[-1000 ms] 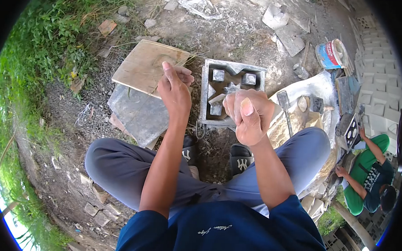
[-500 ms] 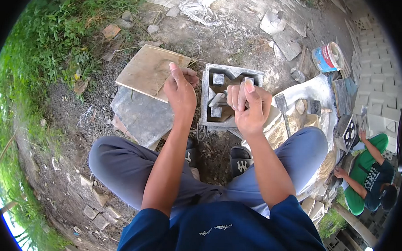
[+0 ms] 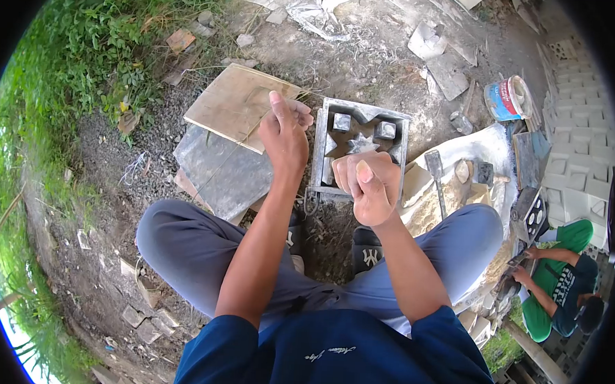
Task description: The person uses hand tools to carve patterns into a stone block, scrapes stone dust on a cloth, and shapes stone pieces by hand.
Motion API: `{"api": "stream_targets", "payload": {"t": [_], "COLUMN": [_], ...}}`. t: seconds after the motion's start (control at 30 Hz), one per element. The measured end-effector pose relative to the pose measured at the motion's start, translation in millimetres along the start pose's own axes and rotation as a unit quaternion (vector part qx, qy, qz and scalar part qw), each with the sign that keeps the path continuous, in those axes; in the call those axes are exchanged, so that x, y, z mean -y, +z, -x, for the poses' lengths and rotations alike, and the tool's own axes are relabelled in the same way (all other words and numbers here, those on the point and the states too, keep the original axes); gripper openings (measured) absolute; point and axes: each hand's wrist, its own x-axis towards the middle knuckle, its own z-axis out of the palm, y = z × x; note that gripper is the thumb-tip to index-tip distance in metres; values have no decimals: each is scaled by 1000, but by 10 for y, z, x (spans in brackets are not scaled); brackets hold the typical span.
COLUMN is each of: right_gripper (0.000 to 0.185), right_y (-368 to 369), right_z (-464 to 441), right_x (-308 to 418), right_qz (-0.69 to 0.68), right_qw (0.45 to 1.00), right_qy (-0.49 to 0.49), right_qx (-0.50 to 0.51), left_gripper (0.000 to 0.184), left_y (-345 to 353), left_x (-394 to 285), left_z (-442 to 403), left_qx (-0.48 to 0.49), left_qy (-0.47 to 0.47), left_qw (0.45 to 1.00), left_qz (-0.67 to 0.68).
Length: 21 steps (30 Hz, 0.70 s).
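Note:
My left hand (image 3: 284,136) is raised above the right edge of a wooden board (image 3: 236,103), its fingers loosely curled and its thumb apart, with nothing visible in it. A grey sheet (image 3: 219,167) lies partly under that board. Closed into a fist with the thumb on top, my right hand (image 3: 371,188) hangs over the lower part of a metal mould (image 3: 321,134) and hides some of it. No object shows in this fist. Inside the mould are square blocks (image 3: 386,130) and a star-shaped piece (image 3: 363,145).
At right, a trowel-like tool (image 3: 435,173) rests by a sand pile (image 3: 423,204) on a white sack (image 3: 484,145). A paint bucket (image 3: 507,99) stands beyond. A co-worker (image 3: 557,292) crouches at far right near a dotted mould (image 3: 536,214). Plants (image 3: 101,39) grow at left.
My right hand has swung down and slightly left over the mould, and my left hand has shifted right. The co-worker's hands have come closer together, away from the dotted mould.

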Motion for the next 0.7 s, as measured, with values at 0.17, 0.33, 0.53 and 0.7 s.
{"api": "stream_targets", "payload": {"t": [0.17, 0.33, 0.53, 0.7], "right_gripper": [57, 55, 56, 48], "right_y": [-3, -31, 66, 124], "right_z": [-13, 40, 141, -15], "right_x": [-258, -387, -251, -60], "right_qz": [34, -1, 38, 197], "right_qw": [993, 988, 989, 972], "right_qy": [111, 153, 138, 74], "right_qx": [-7, -19, 32, 106], "left_gripper": [73, 72, 74, 74], "left_y": [-6, -58, -96, -86], "left_x": [-7, 13, 39, 21], "left_z": [-4, 31, 28, -50], "left_qx": [-7, -2, -22, -23], "left_qy": [-18, 5, -35, -51], "left_qw": [1000, 1000, 999, 998], "left_qz": [21, 4, 8, 1]}}
